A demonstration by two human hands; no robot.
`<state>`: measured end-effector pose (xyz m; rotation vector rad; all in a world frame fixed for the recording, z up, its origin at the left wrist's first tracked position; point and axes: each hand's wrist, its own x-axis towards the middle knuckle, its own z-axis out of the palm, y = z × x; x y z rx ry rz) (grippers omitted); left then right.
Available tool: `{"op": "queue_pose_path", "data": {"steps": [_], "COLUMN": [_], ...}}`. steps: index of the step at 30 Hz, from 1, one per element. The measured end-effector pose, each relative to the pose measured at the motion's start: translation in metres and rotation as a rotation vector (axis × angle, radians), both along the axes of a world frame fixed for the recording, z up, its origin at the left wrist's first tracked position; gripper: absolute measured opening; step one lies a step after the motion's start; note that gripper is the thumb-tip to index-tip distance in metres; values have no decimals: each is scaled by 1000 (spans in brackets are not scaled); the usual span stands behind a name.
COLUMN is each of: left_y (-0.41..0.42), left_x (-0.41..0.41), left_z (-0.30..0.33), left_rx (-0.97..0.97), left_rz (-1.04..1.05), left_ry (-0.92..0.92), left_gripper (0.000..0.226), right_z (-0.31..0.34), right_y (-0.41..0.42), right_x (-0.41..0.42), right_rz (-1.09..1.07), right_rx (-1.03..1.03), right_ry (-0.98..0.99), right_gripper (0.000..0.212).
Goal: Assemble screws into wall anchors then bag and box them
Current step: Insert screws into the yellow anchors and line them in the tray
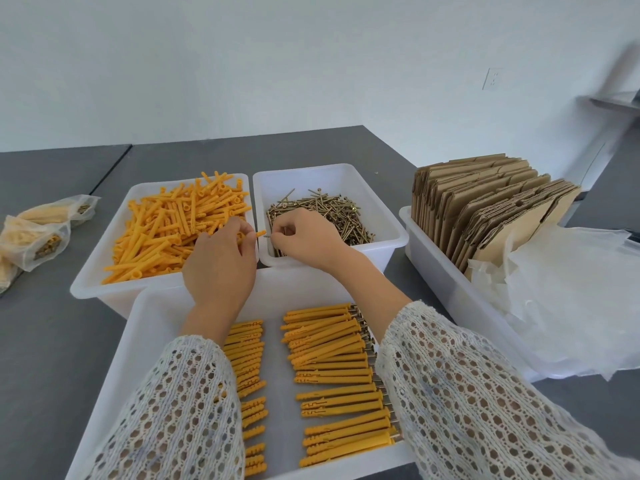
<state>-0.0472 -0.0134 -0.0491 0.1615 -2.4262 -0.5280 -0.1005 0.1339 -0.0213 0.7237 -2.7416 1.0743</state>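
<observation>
Over the white plastic bins, left hand [221, 261] is pinching an orange plastic anchor [260, 233], right hand [304, 233] is gripping a brass screw [267, 236]; near tray [152, 327] is filling with assembled rows [332, 375], most bagging and boxing remaining.

Your sleeves [467, 393]: off-white open-knit mesh, honeycomb holes. Ribbed plastic wall anchors [166, 230]: orange-yellow. Loose metal screws [332, 213]: brassy gold. Translucent plastic bins [391, 233]: milky white. Flattened corrugated cardboard boxes [485, 202]: tan. Matte tabletop [41, 341]: dark grey.
</observation>
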Motion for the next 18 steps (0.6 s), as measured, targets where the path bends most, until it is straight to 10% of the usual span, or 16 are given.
{"op": "queue_pose_path", "data": {"steps": [9,18], "left_y": [-2,3], "left_x": [-3,-4], "left_z": [0,22], "left_rx": [150,783], "left_rz": [-189,-171], "left_ry": [123,269], "left_gripper": [17,8], "right_z": [-4,-3], "right_y": [-3,-2], "right_x": [-3,-11], "right_rz": [-65,-292], "right_rx": [-34,-176], "right_ry": [74,144], "right_gripper": [20,11]}}
